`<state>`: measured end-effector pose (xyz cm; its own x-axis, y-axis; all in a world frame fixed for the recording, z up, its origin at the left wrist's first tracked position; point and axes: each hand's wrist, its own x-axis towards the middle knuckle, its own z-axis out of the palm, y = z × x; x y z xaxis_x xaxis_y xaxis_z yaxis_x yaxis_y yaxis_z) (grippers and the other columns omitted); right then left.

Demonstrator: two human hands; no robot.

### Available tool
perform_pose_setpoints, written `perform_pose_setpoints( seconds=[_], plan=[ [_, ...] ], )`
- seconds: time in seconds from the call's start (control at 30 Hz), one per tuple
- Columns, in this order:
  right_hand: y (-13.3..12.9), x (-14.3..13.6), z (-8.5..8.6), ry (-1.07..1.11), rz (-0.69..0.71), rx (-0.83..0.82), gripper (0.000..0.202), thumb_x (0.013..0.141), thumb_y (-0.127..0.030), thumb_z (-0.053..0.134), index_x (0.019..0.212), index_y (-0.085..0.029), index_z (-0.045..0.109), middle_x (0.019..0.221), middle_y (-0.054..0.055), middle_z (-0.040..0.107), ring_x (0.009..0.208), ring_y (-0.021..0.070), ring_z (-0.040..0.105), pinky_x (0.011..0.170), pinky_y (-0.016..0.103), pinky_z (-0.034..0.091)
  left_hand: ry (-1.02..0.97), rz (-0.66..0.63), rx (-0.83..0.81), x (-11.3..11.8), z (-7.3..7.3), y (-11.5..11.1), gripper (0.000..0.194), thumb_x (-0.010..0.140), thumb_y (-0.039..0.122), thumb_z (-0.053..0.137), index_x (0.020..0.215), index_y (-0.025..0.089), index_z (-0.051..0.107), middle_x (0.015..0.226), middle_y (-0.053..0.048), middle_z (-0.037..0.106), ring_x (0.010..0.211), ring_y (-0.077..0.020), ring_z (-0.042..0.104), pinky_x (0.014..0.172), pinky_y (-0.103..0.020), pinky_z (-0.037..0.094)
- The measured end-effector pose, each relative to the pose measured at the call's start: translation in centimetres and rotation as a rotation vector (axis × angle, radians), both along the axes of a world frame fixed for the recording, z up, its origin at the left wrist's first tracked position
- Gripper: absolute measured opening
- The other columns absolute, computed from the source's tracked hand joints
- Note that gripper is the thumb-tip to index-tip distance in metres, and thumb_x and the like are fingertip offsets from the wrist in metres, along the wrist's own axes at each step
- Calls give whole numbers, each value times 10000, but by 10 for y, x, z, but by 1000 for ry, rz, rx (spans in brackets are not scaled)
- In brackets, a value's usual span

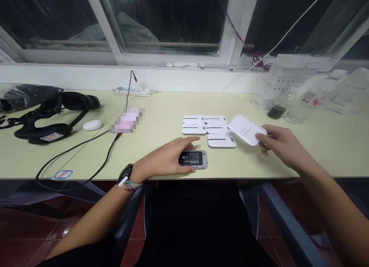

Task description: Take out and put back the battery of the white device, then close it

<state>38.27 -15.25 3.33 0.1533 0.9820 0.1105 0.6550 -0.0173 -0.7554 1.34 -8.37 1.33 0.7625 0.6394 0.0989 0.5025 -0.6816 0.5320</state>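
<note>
My left hand [167, 158] is curled around a small pocket device [204, 159] lying on the table. Its thumb lies along the near edge and the other fingers are at the far edge, the index finger stretched out. The device's back is off, and a black battery marked 3000mAh [191, 158] shows inside. In my right hand [278, 144] a thin white cover [245, 130] is pinched at its right edge, raised and tilted above the table. Just left of this cover lie several white flat devices [221, 141] with black stripes, set in close rows.
At left are a black headset [57, 117], a white oval case [92, 125] and a blurred pink item [127, 120] on a cable. A power strip [134, 91] sits by the wall. White boxes [273, 86], a dark-filled cup [276, 111] and a clear bottle [305, 101] stand at right.
</note>
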Motion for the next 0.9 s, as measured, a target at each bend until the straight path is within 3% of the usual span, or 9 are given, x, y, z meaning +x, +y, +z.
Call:
perform_pose_setpoints(
  seconds=[0.07, 0.17, 0.27, 0.4, 0.57, 0.7, 0.77, 0.8, 0.9],
  plan=[
    [-1, 16, -14, -5, -207, -32, 223, 886, -383, 628, 1038, -226, 675, 680, 12, 661, 630, 243, 665, 721, 394, 509, 15, 13, 43, 2, 1, -4, 868, 899, 437, 797, 1661, 281, 409, 1400, -125, 685, 1288, -364, 666, 1107, -507, 531],
    [2, 30, -32, -126, -347, -63, 517, 798, -331, 638, 1306, -234, 653, 784, 32, 736, 700, 280, 713, 761, 416, 521, 22, -3, 100, 4, 2, -8, 801, 931, 446, 759, 1640, 265, 433, 1460, -136, 658, 1323, -375, 642, 1132, -518, 512],
    [7, 33, -41, -256, -318, -62, 562, 789, -394, 659, 1326, -229, 679, 893, 94, 770, 832, 319, 717, 748, 408, 512, 32, 10, 127, 0, 2, -11, 820, 938, 473, 753, 1655, 274, 409, 1469, -132, 650, 1327, -379, 633, 1134, -519, 503],
    [14, 24, -37, -392, -268, -160, 642, 858, -496, 638, 1421, -189, 618, 975, 160, 761, 899, 358, 707, 695, 392, 495, 78, 79, 127, -16, 2, -14, 934, 895, 472, 808, 1689, 303, 345, 1439, -124, 646, 1320, -390, 618, 1097, -517, 519],
    [18, 9, -28, -591, -256, -232, 736, 938, -558, 546, 1511, -99, 495, 1003, 252, 732, 828, 403, 688, 629, 423, 463, 27, 127, 41, -35, -2, -20, 891, 927, 349, 768, 1689, 340, 305, 1494, -91, 607, 1407, -354, 564, 1206, -534, 450],
    [19, -1, -26, -641, -274, -128, 586, 957, -495, 547, 1399, -111, 528, 852, 198, 711, 721, 366, 643, 607, 407, 414, -38, 139, -16, -37, -8, -21, 846, 934, 290, 744, 1669, 356, 330, 1479, -81, 608, 1426, -339, 547, 1240, -549, 423],
    [19, -16, -22, -577, -187, -29, 398, 986, -429, 520, 1285, -168, 559, 801, 128, 698, 688, 309, 620, 622, 380, 398, -60, 141, -34, -36, -10, -20, 851, 926, 277, 752, 1664, 360, 337, 1470, -79, 606, 1427, -335, 545, 1251, -551, 414],
    [19, -27, -19, -530, -78, 29, 294, 1001, -390, 504, 1212, -197, 572, 792, 92, 693, 685, 276, 612, 638, 365, 395, -71, 140, -40, -36, -11, -19, 854, 922, 272, 755, 1663, 363, 339, 1465, -78, 606, 1427, -333, 545, 1257, -553, 409],
    [22, -71, -9, -424, 480, 118, 107, 1004, -253, 481, 1015, -232, 586, 818, 31, 683, 718, 203, 597, 684, 323, 391, -89, 140, -57, -36, -13, -17, 870, 916, 270, 764, 1665, 372, 336, 1463, -75, 605, 1437, -330, 541, 1274, -550, 393]
  ],
)
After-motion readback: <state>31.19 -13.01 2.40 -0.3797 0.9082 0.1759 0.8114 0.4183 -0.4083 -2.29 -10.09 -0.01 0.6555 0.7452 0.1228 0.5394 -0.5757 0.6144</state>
